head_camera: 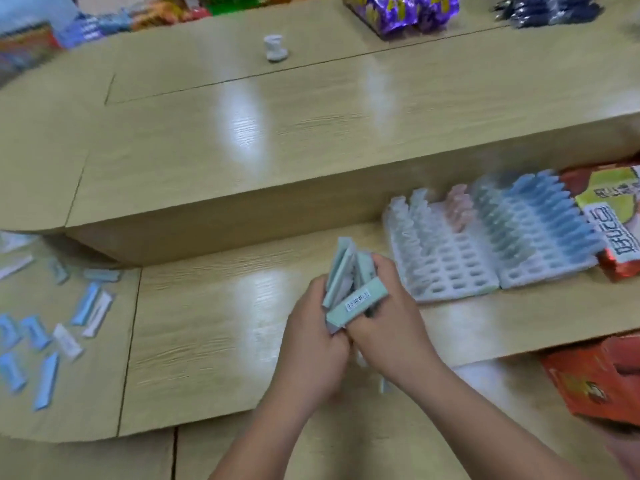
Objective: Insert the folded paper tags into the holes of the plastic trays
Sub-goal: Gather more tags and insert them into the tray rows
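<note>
Both hands closed round a bundle of folded paper tags (349,292), pale green, one face showing a barcode sticker: left hand (311,327) clenched on the bundle's lower end, right hand (384,317) wrapped over the top w/ fingers (377,268) curled across the tags. Bundle fans upward toward 12 o'clock, clear of the table (207,323).

Step in hand, by the look of it: sorting or squaring the bundle before loading, not yet inserting.

At 2 o'clock from the hands, near but not touching, lie the white plastic trays (464,268), side by side. Far rows already carry upright tags – white, pink, green-grey, blue; near rows of holes stand empty. So roughly half done, judging from that.

Next move calls for peeling one tag free w/ the right hand, carrying it toward 2 o'clock, and pushing its folded end straight down into an open hole, upright.

At 9 o'clock, well apart, loose tags (52,337) lie scattered, blue and white. Snack packs (616,223) at 3 o'clock butt against the trays' right edge.
</note>
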Available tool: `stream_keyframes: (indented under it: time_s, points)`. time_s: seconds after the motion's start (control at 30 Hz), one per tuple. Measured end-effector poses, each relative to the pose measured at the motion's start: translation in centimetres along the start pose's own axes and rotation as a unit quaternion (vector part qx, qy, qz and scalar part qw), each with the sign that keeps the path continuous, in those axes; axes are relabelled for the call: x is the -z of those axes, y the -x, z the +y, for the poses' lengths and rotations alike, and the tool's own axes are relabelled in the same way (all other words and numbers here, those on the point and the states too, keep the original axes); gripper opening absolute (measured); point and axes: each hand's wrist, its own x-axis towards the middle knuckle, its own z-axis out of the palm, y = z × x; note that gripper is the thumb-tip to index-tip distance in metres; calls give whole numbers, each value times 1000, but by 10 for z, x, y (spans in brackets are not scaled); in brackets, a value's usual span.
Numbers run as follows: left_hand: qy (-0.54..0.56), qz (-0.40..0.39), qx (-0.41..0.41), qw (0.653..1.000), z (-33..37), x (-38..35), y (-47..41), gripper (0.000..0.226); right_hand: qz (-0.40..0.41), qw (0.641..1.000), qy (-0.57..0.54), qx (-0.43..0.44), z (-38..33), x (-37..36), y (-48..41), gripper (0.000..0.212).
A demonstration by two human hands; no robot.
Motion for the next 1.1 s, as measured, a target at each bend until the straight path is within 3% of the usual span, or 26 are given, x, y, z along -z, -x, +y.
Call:
stream_keyframes:
  time_s: [0.23,0.43,0.53,0.7,0.9,1.1]
  points:
    - [-81,111,-4,991,-41,-12,-67,45,-69,995,42,66,32,-20,-82,45]
    - [-280,163,-7,946,-70,-18,-88,45,-33,984,99,148,47,-34,-111,38]
    - [-320,171,-1,932,-69,-18,-96,42,-18,981,126,148,47,-37,-116,34]
    - [-368,201,-8,908,-72,-23,-93,64,18,969,223,102,51,-37,-115,56]
    - [-329,158,-26,931,-82,-14,-94,75,89,974,184,100,60,-39,-104,87]
    - [-213,106,-71,969,-92,-3,-88,79,75,971,177,142,60,-32,-99,85]
